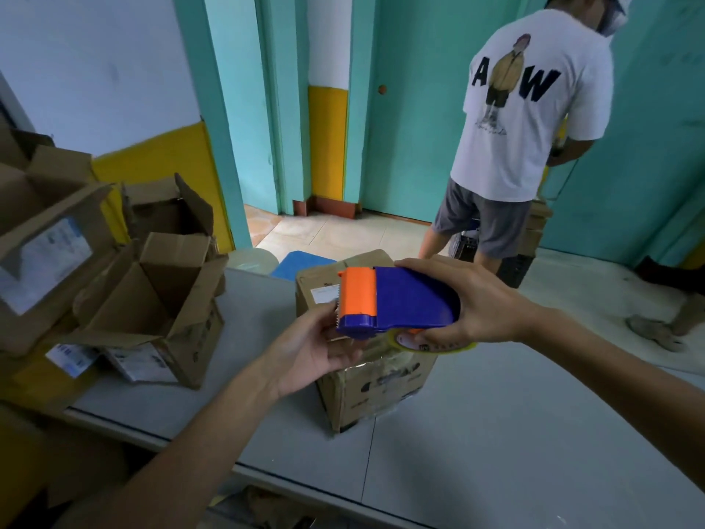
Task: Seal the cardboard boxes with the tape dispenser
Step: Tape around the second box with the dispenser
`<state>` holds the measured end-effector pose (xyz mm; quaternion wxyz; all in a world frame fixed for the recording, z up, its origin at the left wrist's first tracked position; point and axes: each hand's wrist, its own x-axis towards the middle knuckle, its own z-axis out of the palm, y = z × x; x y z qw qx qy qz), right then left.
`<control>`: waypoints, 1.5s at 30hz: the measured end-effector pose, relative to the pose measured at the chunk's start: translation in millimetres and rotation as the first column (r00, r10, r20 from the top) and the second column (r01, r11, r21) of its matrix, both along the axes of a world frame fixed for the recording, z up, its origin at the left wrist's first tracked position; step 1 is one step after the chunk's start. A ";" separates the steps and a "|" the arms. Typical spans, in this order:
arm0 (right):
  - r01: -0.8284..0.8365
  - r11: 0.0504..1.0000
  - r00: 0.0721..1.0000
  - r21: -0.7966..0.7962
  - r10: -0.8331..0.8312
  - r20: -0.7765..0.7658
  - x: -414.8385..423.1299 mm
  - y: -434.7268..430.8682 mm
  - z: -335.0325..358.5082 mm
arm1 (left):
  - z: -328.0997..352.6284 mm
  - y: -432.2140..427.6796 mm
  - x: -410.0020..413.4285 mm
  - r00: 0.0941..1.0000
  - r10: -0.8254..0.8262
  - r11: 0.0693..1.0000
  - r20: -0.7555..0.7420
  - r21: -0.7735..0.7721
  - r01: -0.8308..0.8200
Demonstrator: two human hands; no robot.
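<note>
Tape dispenser (404, 295), one: right hand (477, 299) grips body, left hand (316, 349) pinches front; one box (366, 383) beneath.

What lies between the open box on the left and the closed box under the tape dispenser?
Nothing: the head view shows only bare grey table between the open box and the closed box.

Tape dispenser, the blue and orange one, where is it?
In the head view the tape dispenser is central, held above the closed cardboard box on the table; the right hand grips its blue body, the left hand holds its orange end.
</note>
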<state>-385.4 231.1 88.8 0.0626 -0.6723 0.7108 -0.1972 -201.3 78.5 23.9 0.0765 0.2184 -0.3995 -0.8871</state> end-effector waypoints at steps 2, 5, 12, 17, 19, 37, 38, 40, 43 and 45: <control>-0.004 1.000 1.000 0.007 0.004 0.016 -4.4 -2.6 -1.2 | -0.5 3.1 0.0 0.998 0.016 0.999 -0.054 0.048 -0.013; -0.040 0.999 0.996 -0.011 0.041 0.079 -5.6 -5.6 -1.2 | -8.9 3.8 0.0 0.994 0.043 0.991 -0.100 0.134 -0.029; -0.092 0.995 0.986 -0.033 0.096 0.134 -1.1 -4.6 4.1 | -9.0 17.6 -7.8 0.976 0.219 0.971 -0.004 0.102 -0.218; -0.094 0.995 0.996 0.021 0.094 0.006 -16.7 1.1 -5.0 | -3.7 18.9 -11.1 0.958 0.248 0.944 0.146 -0.260 -0.205; -0.119 0.993 0.992 0.007 0.119 -0.052 -20.2 4.6 -5.1 | 3.4 21.9 -14.2 0.929 0.330 0.850 0.168 -0.481 -0.215; -0.264 0.964 0.904 -0.033 0.235 -0.356 -14.1 20.1 2.5 | 21.8 17.7 0.2 0.921 0.389 0.279 0.025 -0.956 -0.091; -0.270 0.962 0.900 -0.030 0.241 -0.364 -13.4 21.2 2.0 | 21.2 18.4 1.8 0.930 0.368 0.272 0.028 -0.959 -0.079; -0.275 0.961 0.896 -0.012 0.252 -0.366 -14.6 25.1 -0.7 | 18.8 20.2 6.3 0.936 0.350 0.247 0.021 -0.966 -0.071; -0.236 0.972 0.919 0.005 0.225 -0.323 -21.4 34.3 -3.6 | 14.9 12.8 18.5 0.924 0.382 0.216 -0.001 -0.972 -0.090; -0.224 0.975 0.926 0.007 0.215 -0.312 -25.7 36.6 0.1 | 14.0 11.6 24.0 0.932 0.362 0.271 0.002 -0.957 -0.103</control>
